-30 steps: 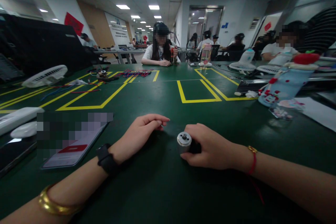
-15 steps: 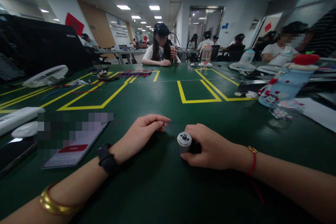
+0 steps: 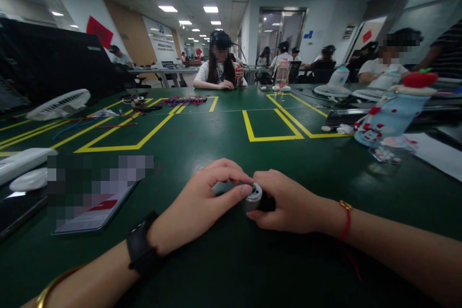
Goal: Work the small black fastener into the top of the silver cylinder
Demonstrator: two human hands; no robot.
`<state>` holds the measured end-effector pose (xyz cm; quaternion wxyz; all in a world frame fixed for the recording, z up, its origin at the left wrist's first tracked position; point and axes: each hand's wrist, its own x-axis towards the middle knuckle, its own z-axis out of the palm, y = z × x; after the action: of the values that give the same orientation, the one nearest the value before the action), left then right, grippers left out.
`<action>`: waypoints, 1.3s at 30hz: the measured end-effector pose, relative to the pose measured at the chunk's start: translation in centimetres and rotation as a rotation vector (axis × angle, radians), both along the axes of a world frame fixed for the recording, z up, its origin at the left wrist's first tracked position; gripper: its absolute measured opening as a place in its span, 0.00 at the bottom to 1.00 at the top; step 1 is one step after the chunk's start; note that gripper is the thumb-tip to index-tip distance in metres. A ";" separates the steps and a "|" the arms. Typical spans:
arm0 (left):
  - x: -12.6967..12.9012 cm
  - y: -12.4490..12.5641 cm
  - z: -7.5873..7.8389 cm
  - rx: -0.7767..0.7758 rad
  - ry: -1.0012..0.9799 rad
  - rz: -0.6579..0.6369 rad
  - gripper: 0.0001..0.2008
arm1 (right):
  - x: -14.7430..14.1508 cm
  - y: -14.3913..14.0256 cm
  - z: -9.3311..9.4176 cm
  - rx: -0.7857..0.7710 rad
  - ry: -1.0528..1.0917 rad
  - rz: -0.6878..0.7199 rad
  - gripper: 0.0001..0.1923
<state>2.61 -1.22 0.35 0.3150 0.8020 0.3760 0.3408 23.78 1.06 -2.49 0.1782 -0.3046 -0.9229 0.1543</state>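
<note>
Fingers of the right hand [image 3: 288, 202] wrap closed around a small metal motor [image 3: 253, 197], lying on the green table [image 3: 231, 139] at lower centre of the frame. The left hand [image 3: 198, 207] pinches loosely at the motor's silver end, thumb and forefinger touching it. A phone [image 3: 92, 211] lies at lower left.

An office-like workshop: long green tables [image 3: 216, 130], seated workers [image 3: 218, 65], ceiling strip lights [image 3: 168, 8].

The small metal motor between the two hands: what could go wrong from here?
1. The right hand holds the motor low on the green table; it might slip and roll.
2. The left hand has fingertips at the motor's face, so they could get pinched there.
</note>
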 end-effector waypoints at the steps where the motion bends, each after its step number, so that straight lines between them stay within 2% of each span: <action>1: 0.1 0.0 0.0 0.002 -0.001 0.006 0.07 | 0.0 0.0 0.0 -0.001 0.002 0.003 0.11; 10: 0.2 0.2 -0.2 -0.018 -0.030 0.022 0.05 | -0.1 0.0 -0.1 0.030 0.012 -0.001 0.12; 23: -0.2 0.1 -0.1 -0.005 -0.077 0.071 0.06 | -0.1 -0.1 0.3 -0.021 0.006 0.007 0.12; 39: -1.8 1.2 -0.6 -0.053 0.061 0.047 0.07 | 0.2 0.0 0.4 -0.032 -0.004 -0.007 0.12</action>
<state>0.81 0.01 -0.23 0.3166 0.7944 0.4132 0.3131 23.95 1.05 -2.05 0.1722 -0.3107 -0.9196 0.1678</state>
